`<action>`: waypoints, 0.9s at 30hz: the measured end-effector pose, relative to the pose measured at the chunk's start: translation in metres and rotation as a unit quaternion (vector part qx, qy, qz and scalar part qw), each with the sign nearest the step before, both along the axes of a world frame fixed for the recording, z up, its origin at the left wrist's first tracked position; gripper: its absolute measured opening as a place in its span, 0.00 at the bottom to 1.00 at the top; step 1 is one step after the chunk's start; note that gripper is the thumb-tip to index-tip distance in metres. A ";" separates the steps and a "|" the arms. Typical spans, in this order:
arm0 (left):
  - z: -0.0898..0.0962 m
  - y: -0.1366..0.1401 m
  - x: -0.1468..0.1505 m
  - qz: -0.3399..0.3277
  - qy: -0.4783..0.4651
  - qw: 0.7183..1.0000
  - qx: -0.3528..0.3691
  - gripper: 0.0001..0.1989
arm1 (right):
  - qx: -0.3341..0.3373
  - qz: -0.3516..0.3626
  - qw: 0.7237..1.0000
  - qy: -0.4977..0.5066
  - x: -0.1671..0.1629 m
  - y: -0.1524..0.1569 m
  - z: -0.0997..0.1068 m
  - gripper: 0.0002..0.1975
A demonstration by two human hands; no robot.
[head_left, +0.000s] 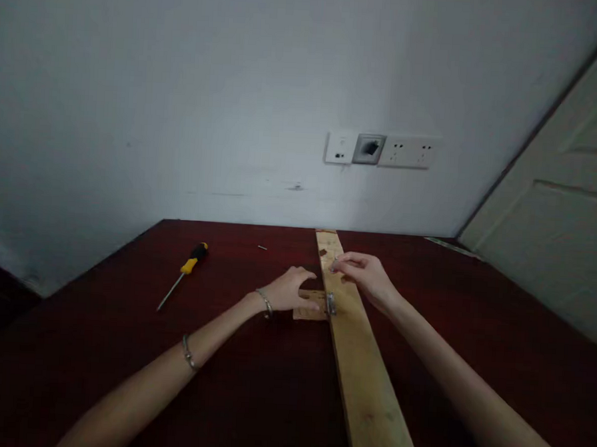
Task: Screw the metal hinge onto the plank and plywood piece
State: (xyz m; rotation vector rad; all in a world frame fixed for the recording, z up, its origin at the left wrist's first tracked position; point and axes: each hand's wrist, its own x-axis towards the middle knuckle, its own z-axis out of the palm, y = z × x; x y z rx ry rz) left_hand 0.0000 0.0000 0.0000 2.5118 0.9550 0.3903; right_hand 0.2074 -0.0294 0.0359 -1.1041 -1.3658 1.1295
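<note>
Plank (356,350), long and pale, lies on the dark red table (96,353), running from the near edge of view back toward the wall. A small wooden board (306,314) sits crosswise against its left side, and a small metal fitting (331,304) bridges the place where the two meet. The left hand (290,288) reaches in over the small board with thumb and fingers spread wide, the thumb lying across the board and the fingertips near the plank's edge. The right hand (366,275) is above the plank, beyond the fitting, thumb and forefinger brought close together; something tiny and shiny shows at their tips, but whether it is pinched there I cannot tell. Two bracelets (265,302) circle the left wrist and forearm. Farther left lies a yellow-and-black screwdriver (189,266), its shaft pointing toward the near left; between it and the plank, toward the back, is a thin metal pin (262,247). Behind, the pale wall (185,97) carries a row of sockets (405,152), with a panelled door (561,170) at right.
</note>
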 end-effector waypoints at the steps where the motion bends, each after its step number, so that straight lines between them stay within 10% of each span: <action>1: -0.004 -0.001 0.001 -0.013 0.009 1.000 -0.001 0.40 | -0.003 -0.005 1.000 0.003 0.002 0.000 0.000 0.08; 27: -0.019 -0.009 0.003 -0.043 -0.007 0.999 -0.008 0.41 | -0.012 -0.009 1.000 -0.018 0.011 0.004 -0.009 0.06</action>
